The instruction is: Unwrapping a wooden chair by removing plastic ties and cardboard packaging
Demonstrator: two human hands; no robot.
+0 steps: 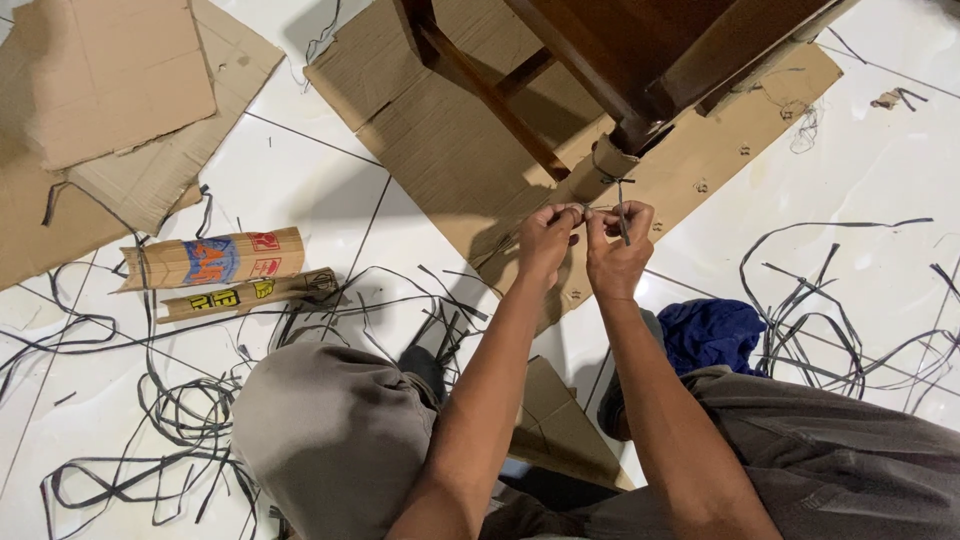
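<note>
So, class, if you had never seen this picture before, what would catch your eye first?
Two bare hands, the left hand and right hand, meet in the middle, pinching a dark strap around a cardboard-wrapped chair leg. Loose black straps tangle across the white tiled floor, and a printed cardboard roll lies at left.

We are pinching a thin dark strap (622, 215) that is running around the cardboard wrap (600, 168) on a dark wooden furniture leg (634, 128). The strap is crossing itself just under the wrap, with one loose end hanging down past our right fingers. The wrap is hugging the lower end of the leg as a plain brown sleeve, and it is sitting over a flat cardboard sheet (440, 130) on the floor.
</note>
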